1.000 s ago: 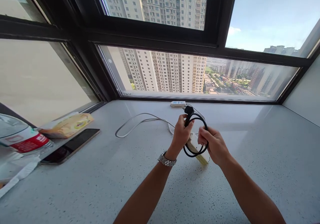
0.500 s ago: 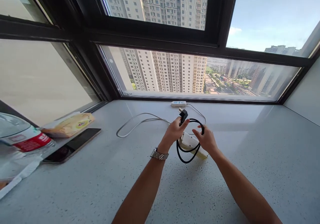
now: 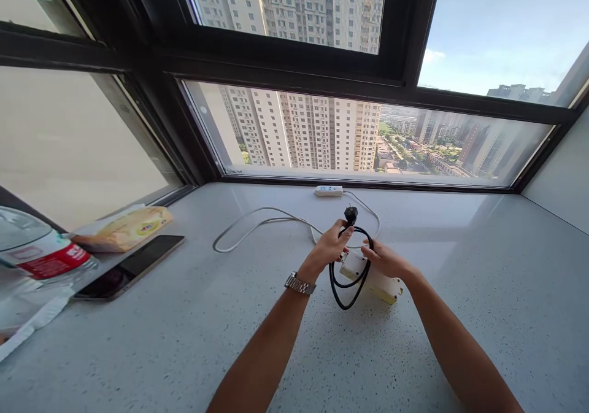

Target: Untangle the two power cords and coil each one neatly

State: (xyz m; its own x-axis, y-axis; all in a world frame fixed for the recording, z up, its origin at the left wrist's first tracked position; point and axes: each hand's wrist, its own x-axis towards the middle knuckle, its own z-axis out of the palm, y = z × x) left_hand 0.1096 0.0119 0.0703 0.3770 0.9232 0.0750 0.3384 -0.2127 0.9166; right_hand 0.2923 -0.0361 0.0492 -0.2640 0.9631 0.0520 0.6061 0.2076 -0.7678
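Observation:
A black power cord hangs in loops between my two hands over the speckled white counter. My left hand is closed on the cord just below its black plug, whose prongs point up toward the window. My right hand grips the right side of the loops, thumb and fingers around the cord. Behind and below the loops is a white and yellowish box-shaped thing, partly covered by my right hand and the cord; its kind cannot be made out.
A white power strip lies by the window frame, its white cable looping left across the counter. At the left are a black phone, a yellow tissue pack and a large plastic bottle with a red label.
The plug has turned more upright and moved right with my left hand. My right hand has shifted slightly right and down. The pale box-shaped thing sits further right.

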